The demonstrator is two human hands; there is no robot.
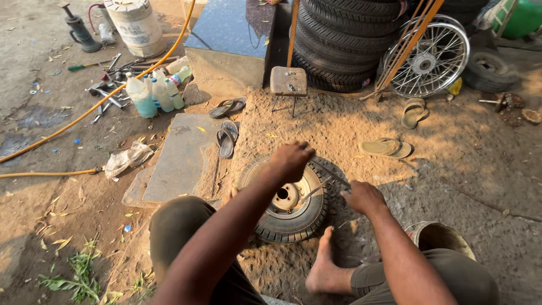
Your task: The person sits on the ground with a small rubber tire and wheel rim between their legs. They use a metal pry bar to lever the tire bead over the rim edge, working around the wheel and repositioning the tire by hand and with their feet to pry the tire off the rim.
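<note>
Left hand (291, 160): my fist, closed, knuckles up, arm stretched forward.
Right hand (363, 196): my fingers curled shut, forearm angled inward.
Right foot (323, 265): bare, planted between arms.

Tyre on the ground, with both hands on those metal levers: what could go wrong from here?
1. The left hand and right hand each grip a thin lever wedged at the rim; one could slip out and strike the knuckles.
2. The bare foot rests against the tyre, so a slipping lever or a shifting wheel could hit the toes.
3. The loose sand may let the tyre slide.
</note>
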